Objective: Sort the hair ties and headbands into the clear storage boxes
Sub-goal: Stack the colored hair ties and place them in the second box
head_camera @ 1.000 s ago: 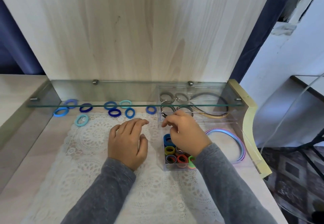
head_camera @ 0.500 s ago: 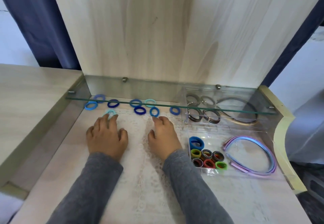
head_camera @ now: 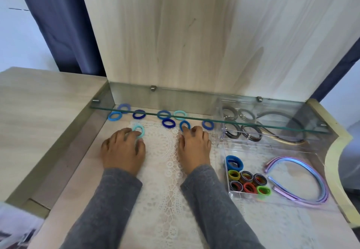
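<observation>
Turquoise hair tie [head_camera: 138, 130] against left hand [head_camera: 123, 151], blue hair tie [head_camera: 184, 125] against right hand [head_camera: 194, 147]

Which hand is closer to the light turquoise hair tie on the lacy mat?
Left. The left hand has its fingertips touching the turquoise hair tie. The right hand lies off to the tie's right, its fingers reaching a blue hair tie instead.
</observation>
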A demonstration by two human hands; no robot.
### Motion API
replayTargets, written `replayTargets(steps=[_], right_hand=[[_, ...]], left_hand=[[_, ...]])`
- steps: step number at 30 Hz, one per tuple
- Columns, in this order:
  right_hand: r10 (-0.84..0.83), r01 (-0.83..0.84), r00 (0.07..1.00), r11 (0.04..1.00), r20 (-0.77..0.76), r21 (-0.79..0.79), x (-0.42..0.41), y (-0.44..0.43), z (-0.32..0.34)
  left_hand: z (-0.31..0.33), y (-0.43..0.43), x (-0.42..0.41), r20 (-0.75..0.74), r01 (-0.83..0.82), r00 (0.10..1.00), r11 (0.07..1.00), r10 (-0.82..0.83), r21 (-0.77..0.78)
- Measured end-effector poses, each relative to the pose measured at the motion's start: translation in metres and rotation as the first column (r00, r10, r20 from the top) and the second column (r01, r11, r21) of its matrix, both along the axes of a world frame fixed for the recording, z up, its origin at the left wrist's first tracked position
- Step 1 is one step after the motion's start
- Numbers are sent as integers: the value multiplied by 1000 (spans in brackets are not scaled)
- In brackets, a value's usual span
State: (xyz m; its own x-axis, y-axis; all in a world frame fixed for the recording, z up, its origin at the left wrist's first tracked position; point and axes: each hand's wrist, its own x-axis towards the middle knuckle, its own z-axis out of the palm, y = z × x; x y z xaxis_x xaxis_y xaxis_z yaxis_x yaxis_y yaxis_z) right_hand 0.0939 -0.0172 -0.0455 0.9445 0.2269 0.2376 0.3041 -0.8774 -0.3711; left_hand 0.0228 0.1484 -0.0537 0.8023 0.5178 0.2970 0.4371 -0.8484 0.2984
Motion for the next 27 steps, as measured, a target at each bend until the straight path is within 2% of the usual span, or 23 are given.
replayTargets(steps=[6,9,12,15,17,21,24,27], right_hand=[[-28,27,1000,994,6,108,1,-3,-2],[-31,26,999,984,28,174,1,-5,-4],[-28,16,999,962,41,272,3,-8,-7],[13,-60,993,909,116,411,4,-12,-10],[108,-179,976,891,188,418,5,-13,-11],[327,-398,904,878,275,265,0,-13,-10],[395,-447,870,885,296,133,-3,-12,-8],[420,-459,859,886,292,74,-3,-12,-8]], left_hand=[[-7,3,1,126,245,960,967,-252,64],[-5,3,1,114,444,889,896,-443,20],[-3,-1,-1,110,555,830,829,-546,-71],[-3,-2,-3,137,566,824,808,-550,-161],[0,-2,-3,148,545,839,815,-524,-197],[1,1,-2,162,428,902,873,-400,-231],[1,0,0,91,335,942,910,-322,-243],[0,-1,1,37,313,949,916,-314,-249]])
